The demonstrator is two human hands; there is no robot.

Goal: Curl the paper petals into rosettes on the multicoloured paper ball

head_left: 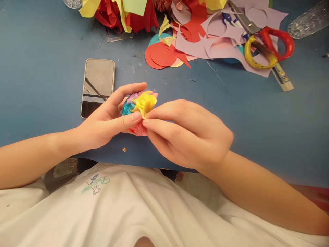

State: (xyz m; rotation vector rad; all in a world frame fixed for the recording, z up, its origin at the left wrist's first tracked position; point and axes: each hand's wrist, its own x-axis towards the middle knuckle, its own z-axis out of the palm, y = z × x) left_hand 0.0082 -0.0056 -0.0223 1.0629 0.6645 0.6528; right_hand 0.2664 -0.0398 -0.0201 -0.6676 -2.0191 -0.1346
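Observation:
A small cluster of curled paper flowers (145, 102) in yellow, teal, lilac and pinkish red sits in my left hand (110, 115). The fingers curve behind the cluster, and the thumb presses its front below the yellow flower. From the right, my right hand (190, 132) pinches at the base of the yellow flower, thumb and fingertips close together beside my left thumb. Whatever tiny piece lies between those fingertips is hidden. Just behind my left wrist lies a phone (99, 80), screen up, flat on the blue table (46, 79).
Scissors (264, 39) with red and yellow handles lie at the back right on cut lilac paper (218, 37). Red paper circles (160, 55) sit beside them. Crumpled coloured paper (128, 15) is heaped at the back. A clear plastic bottle (308, 20) rests at the far right.

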